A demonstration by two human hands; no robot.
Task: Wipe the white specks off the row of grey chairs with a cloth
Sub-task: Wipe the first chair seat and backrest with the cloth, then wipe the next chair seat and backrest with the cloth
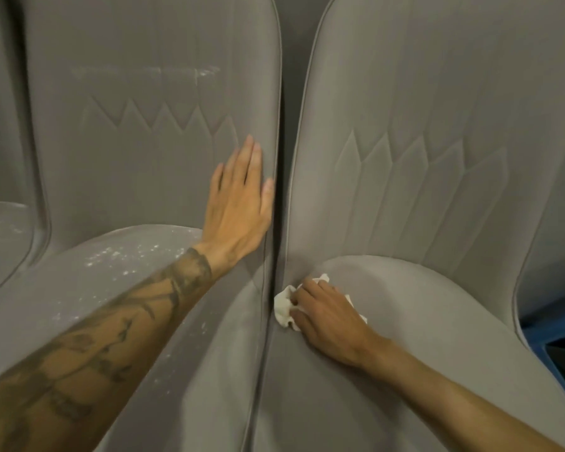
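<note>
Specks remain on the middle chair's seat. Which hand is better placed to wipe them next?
Right. The right hand grips the cloth at the gap beside that speckled seat; the left hand lies flat and bare on the backrest.

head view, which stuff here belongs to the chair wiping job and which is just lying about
Job: white cloth, gripped by the right hand; left hand, flat on the middle chair; white specks on its seat; right chair; left chair.
Lying about: blue edge beside the right chair; what it is cannot be told.
</note>
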